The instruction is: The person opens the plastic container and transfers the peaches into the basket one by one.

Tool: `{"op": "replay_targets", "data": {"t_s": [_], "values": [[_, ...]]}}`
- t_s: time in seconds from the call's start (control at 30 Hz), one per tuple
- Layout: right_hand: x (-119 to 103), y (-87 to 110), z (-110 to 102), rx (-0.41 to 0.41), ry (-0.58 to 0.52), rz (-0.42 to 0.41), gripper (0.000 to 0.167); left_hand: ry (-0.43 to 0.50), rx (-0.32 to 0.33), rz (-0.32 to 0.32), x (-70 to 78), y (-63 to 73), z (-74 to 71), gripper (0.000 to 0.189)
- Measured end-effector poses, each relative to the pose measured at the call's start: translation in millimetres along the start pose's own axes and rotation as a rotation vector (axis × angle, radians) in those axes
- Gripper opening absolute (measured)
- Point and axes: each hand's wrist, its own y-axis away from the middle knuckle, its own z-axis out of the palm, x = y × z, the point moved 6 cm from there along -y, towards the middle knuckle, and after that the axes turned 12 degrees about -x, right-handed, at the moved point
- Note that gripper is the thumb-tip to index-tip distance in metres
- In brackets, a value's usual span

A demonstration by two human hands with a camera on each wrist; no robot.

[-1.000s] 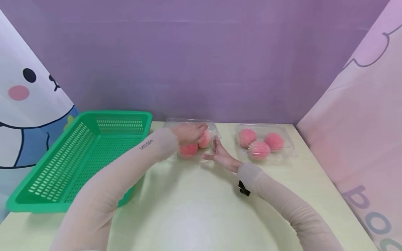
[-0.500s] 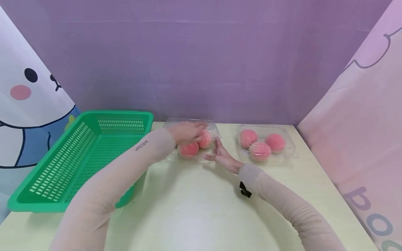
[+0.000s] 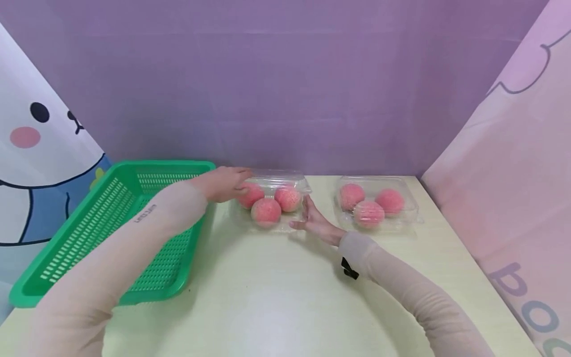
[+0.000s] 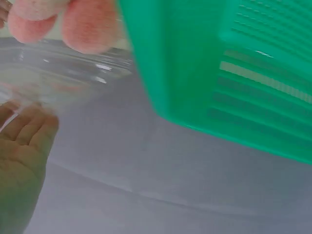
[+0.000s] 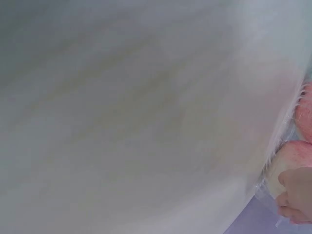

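Observation:
Three pink peaches [image 3: 266, 212] sit in a clear plastic box [image 3: 278, 174] near the back of the table. My left hand [image 3: 223, 183] is at the box's left back corner, fingers extended, beside the basket. Close by in the left wrist view, its straight fingers [image 4: 36, 124] overlap the clear plastic. My right hand [image 3: 318, 223] rests at the box's right side, thumb apart from the fingers. A pale sleeve fills most of the right wrist view, where fingers [image 5: 297, 195] lie in front of a peach [image 5: 295, 151].
A green slatted basket [image 3: 178, 285] stands on the left, its back right corner close to my left hand. To the right sits another clear box [image 3: 408, 218] with three peaches [image 3: 368, 214]. A purple cloth [image 3: 285, 99] hangs behind the table [image 3: 267, 307].
My left hand has moved left, off the peaches toward the box's left side and the basket, uncovering a third peach. My right hand stays at the box's right side.

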Motion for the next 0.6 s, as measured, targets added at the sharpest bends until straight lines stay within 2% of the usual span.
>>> {"op": "replay_targets", "data": {"t_s": [0.1, 0.23, 0.4, 0.6], "values": [[-0.8, 0.1, -0.4, -0.011, 0.014, 0.005, 0.106, 0.052, 0.024, -0.027, -18.0, 8.8, 1.8, 0.06], [-2.0, 0.5, -2.1, -0.014, 0.017, 0.002, 0.104, 0.174, 0.061, -0.044, -32.1, 13.4, 3.3, 0.06], [-1.2, 0.0, -4.6, -0.017, 0.012, 0.005, 0.103, 0.322, 0.106, -0.042, -37.9, 11.6, 1.7, 0.06], [0.1, -0.5, -6.0, -0.034, 0.017, 0.008, 0.104, 0.537, 0.199, -0.022, -41.9, 7.5, -7.5, 0.061]]}}
